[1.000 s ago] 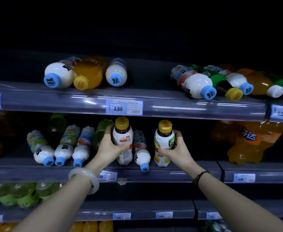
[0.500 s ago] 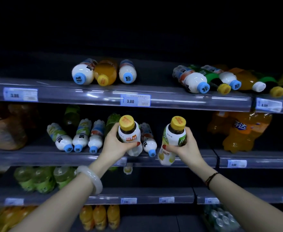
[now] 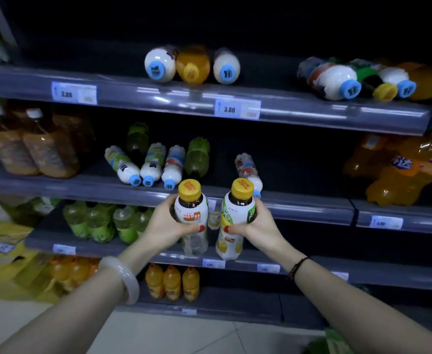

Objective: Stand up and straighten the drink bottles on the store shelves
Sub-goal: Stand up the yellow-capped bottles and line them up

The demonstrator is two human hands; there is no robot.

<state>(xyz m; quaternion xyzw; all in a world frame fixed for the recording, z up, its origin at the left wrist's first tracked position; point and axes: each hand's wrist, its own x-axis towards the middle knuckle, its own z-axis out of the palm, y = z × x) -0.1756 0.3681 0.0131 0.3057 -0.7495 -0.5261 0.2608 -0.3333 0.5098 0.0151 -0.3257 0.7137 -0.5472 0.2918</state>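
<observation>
Head view shows one bottle in each hand, both upright and lifted in front of the shelves, standing on no board. The left hand (image 3: 169, 226) wraps its fingers round the middle of the left bottle (image 3: 192, 213), with the thumb across the front of the label. The right hand (image 3: 257, 223) grips the right bottle (image 3: 235, 215) in the same way. The two bottles are just beside each other, caps up, with a small gap between them.

I judge that the step in hand is the carrying part: the two bottles are already upright but not yet set down. The next move calls for a free spot on the middle shelf (image 3: 312, 208), whose front edge passes just behind both grips in this view. Each bottle must then go down flat on its base so that it does not tip. Just behind the right grip a white bottle (image 3: 245, 166) lies on its side, so the spot should avoid it. More lying bottles (image 3: 148, 169) are up and to the left of the left grip, and others lie on the top shelf (image 3: 158, 97), well above both hands.

Each held bottle has a yellow screw cap, a dark neck and a white wrap. The left one carries orange print and looks clear near its base. The right one is green and yellow toward the bottom.
</observation>
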